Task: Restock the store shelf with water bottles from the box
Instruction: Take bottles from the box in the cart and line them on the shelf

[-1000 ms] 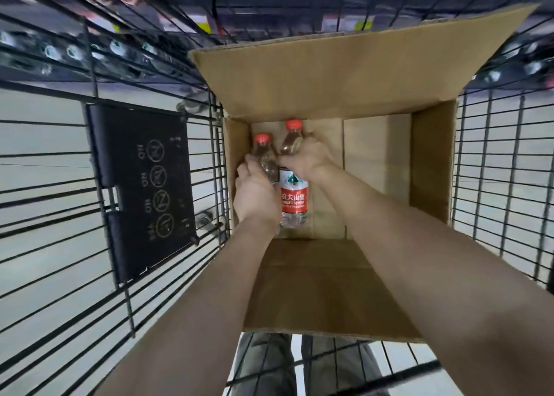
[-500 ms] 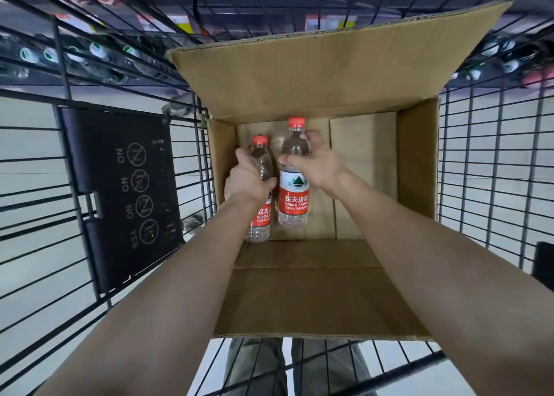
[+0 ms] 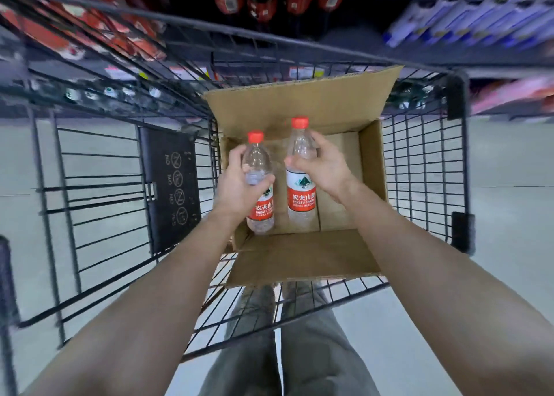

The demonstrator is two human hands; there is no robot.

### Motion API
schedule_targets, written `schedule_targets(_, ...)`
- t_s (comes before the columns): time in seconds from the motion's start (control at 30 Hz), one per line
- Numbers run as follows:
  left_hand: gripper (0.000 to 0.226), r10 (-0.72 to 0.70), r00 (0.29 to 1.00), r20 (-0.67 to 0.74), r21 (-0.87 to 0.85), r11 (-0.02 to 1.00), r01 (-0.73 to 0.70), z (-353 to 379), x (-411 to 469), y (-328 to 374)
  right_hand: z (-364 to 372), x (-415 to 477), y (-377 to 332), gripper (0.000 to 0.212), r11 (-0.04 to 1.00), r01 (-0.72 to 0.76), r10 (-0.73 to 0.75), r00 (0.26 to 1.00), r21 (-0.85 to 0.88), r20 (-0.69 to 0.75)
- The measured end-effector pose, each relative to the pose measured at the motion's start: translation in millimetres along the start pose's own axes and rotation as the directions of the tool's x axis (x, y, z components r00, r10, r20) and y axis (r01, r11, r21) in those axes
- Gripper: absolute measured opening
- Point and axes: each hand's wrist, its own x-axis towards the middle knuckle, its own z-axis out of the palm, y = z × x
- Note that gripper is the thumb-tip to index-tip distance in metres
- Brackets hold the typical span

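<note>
An open cardboard box sits in a black wire shopping cart. I hold two clear water bottles with red caps and red labels above the box. My left hand grips the left bottle around its upper body. The right bottle stands a little higher, with my right hand wrapped around its shoulder. Both bottles are upright and close together without touching. The box floor below them looks bare.
Store shelves with red packages, blue packages and price tags run across the top of the view. A black child-seat flap with round symbols hangs on the cart's left side. Pale floor shows around the cart, and my legs beneath it.
Both hands have lifted the two bottles up out of the box. The view has pulled back and tilted up, so the shelves and more of the cart show.
</note>
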Motion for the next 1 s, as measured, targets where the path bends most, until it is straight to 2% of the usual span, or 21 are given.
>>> schedule_targets(0.07,0.08,0.067,0.998,-0.009,-0.052,0.996,-0.067,-21.2,-17.6,19.8,-0.6,-25.7,-29.7,0.047,0.997,0.071,-0.072,0.997,-0.029,-0.034)
schedule_targets(0.2,0.076,0.216,0.974,-0.066,-0.051,0.974,-0.22,-69.9,-57.1,58.0,2.5,-80.4,-91.2,0.059,0.98,0.178,-0.187,0.978,-0.091,-0.094)
schedule_targets(0.3,0.074,0.306,0.942,-0.141,-0.029,0.949,-0.313,-110.3,-88.8,80.2,9.1,-125.6,-135.5,0.05,0.957,0.262,-0.277,0.953,-0.127,-0.125)
schedule_targets(0.5,0.074,0.46,0.854,-0.243,-0.004,0.88,-0.475,-183.7,-151.3,117.7,23.7,-202.0,-214.5,0.055,0.877,0.441,-0.468,0.874,-0.193,-0.129)
schedule_targets(0.67,0.071,0.517,0.782,-0.348,-0.045,0.824,-0.565,-242.1,-199.7,144.4,42.4,-261.7,-275.0,0.068,0.799,0.562,-0.587,0.805,-0.214,-0.081)
schedule_targets(0.77,0.078,0.53,0.726,-0.439,-0.037,0.796,-0.604,-275.8,-232.6,156.9,55.6,-294.3,-304.5,0.069,0.743,0.622,-0.647,0.762,-0.247,-0.029)
schedule_targets(0.87,0.08,0.53,0.675,-0.514,-0.014,0.781,-0.624,-309.2,-271.1,164.8,71.1,-329.0,-328.0,0.085,0.678,0.688,-0.711,0.703,-0.259,0.006)
schedule_targets(1.0,0.085,0.541,0.615,-0.574,0.029,0.764,-0.644,-354.3,-326.3,162.1,99.2,-376.6,-353.2,0.094,0.603,0.753,-0.765,0.639,-0.262,0.075)
